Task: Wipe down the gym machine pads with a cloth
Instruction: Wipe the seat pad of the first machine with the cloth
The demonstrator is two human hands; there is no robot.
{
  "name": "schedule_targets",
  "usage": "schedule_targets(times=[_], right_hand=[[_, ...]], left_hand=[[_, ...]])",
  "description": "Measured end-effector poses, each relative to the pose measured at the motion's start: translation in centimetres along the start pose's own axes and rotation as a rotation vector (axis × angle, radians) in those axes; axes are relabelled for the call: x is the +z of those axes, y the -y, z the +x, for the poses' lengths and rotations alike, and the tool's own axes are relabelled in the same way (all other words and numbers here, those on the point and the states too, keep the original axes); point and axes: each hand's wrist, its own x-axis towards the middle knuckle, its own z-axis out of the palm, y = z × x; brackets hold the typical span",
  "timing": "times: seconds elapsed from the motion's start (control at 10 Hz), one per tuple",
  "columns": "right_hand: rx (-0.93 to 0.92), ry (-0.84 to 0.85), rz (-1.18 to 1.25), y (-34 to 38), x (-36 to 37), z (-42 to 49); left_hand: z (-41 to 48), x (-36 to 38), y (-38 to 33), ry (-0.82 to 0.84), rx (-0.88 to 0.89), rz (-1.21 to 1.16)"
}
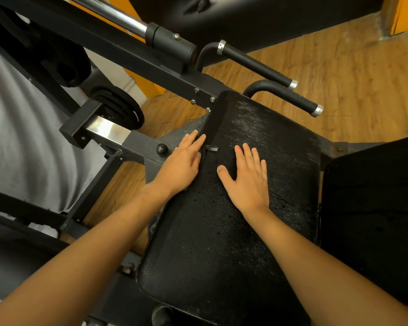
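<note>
Resting flat, your right hand (247,177) lies palm down on the black, pebble-textured vinyl seat pad (222,243). Its fingers are straight and slightly spread, the thumb is out to the side, and it grips nothing. Your left hand (181,161) is released too. Its fingers are straight and close together, laid along the pad's left edge, and the fingertips reach onto the grey metal plate (184,128) beside it.

Between your two hands a small torn flap (211,148) of the covering sticks up from the pad's surface. The pad runs away from you at a slant, scuffed pale near its far end. Just left of your left hand a round black knob (161,149) sits on the grey steel frame (137,147).

Past the pad's far end, two black curved handles with silver end caps (290,95) jut to the right. A second black pad (372,208) stands just right of the first. Black weight plates (120,107) sit to the left, below a slanting chrome rod (118,15). Wood-grain floor (351,78) shows beneath the machine.
</note>
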Motion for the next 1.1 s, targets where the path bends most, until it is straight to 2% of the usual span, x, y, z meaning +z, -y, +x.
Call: schedule_targets(times=[0.3, 0.6, 0.9, 1.0, 1.1], right_hand=[[-0.001, -0.007, 0.002, -0.1, 0.2, 0.0], [-0.001, -0.004, -0.004, -0.1, 0.2, 0.1], [0.0, -0.011, 0.0, -0.2, 0.2, 0.1], [-0.004, -0.008, 0.004, -0.2, 0.2, 0.1], [-0.006, -0.011, 0.003, -0.2, 0.2, 0.1]], left_hand=[[-4.3, -0.5, 0.8, 0.037, 0.0, -0.022], [-3.0, -0.8, 0.4, 0.077, -0.011, -0.038], [-6.0, -1.4, 1.0, 0.117, 0.016, -0.037], [-8.1, -1.3, 1.3, 0.14, 0.019, -0.014], [-9.0, -1.1, 1.5, 0.135, 0.019, 0.108]])
